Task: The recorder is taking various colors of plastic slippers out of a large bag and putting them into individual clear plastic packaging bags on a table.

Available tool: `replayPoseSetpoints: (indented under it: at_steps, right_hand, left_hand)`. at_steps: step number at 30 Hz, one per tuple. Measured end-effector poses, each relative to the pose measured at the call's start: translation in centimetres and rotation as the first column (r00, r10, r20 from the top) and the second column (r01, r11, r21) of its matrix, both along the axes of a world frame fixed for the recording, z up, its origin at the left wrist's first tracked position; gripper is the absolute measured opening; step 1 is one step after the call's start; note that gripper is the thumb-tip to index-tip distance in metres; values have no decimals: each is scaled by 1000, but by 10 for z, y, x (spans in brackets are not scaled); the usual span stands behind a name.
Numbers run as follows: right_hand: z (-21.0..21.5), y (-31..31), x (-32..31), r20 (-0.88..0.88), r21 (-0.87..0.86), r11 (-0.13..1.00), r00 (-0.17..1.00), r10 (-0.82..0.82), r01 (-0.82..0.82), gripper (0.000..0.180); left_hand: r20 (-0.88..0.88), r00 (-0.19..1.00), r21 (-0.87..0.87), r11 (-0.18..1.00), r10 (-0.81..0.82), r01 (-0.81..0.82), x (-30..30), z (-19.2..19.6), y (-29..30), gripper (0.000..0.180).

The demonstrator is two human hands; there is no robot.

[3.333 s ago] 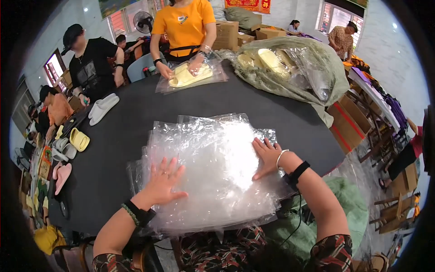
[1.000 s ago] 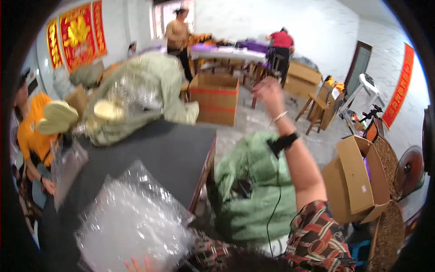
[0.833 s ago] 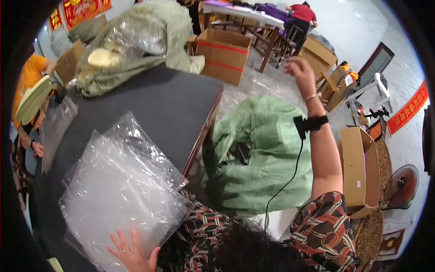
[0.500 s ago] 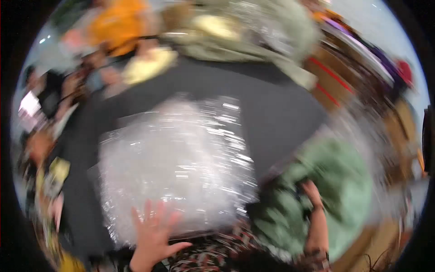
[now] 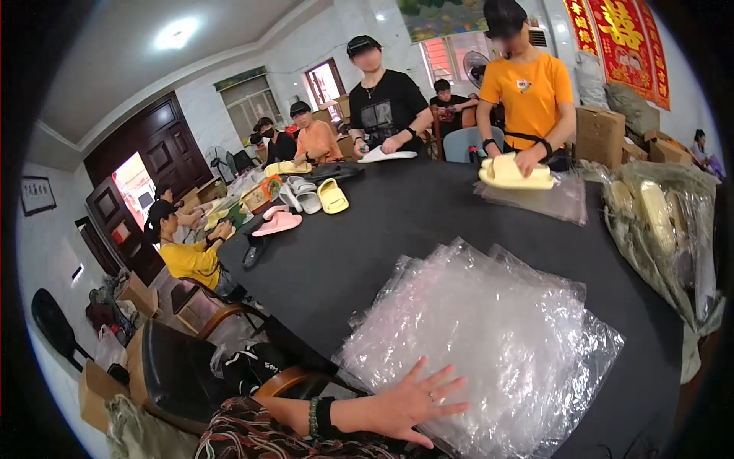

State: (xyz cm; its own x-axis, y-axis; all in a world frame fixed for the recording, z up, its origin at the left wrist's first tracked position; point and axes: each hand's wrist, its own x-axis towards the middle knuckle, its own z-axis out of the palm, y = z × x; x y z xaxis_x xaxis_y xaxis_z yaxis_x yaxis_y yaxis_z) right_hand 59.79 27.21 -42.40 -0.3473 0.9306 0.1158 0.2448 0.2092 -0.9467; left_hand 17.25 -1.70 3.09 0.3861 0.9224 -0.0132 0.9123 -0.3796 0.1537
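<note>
My left hand [image 5: 420, 399] lies flat with its fingers spread on the near left part of a stack of clear plastic bags [image 5: 489, 344]. A ring shows on one finger, and a black band and a beaded bracelet circle the wrist. The bags are shiny, fanned out unevenly on the dark table [image 5: 367, 222]. My right hand is out of view. Across the table, a person in orange handles a pale yellow slipper [image 5: 516, 172] over more clear bags [image 5: 539, 200].
At the right edge stands an open sack [image 5: 634, 222] of yellow slippers. Pink [image 5: 277, 222], grey and yellow slippers lie at the table's far left. Several people work around the table. A black chair [image 5: 180, 375] with wooden arms is at the left.
The view has swung left and up, bringing the room and co-workers into sight. My right hand, earlier at a green sack, has left the view. My left hand stays spread on the bags.
</note>
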Motion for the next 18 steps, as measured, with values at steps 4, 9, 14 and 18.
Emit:
replayPoseSetpoints:
  at_steps: [4,9,14,18]
  right_hand:
    - [46,30,-14,-71,93,995,996,47,-40,45]
    - [129,60,-59,-173,230,971,979,111,-69,46]
    - [250,52,-110,-218,334,934,954,208,-127,46]
    - [356,22,-131,-199,389,905,944,264,-171,46]
  left_hand:
    - [196,980,-42,998,-45,54,-4,-3,0,87]
    - [171,982,-14,996,-80,84,-7,-5,-10,91]
    - [187,974,108,988,-131,112,-19,1,-32,91]
    - [222,958,169,975,-180,144,-34,10,-41,91]
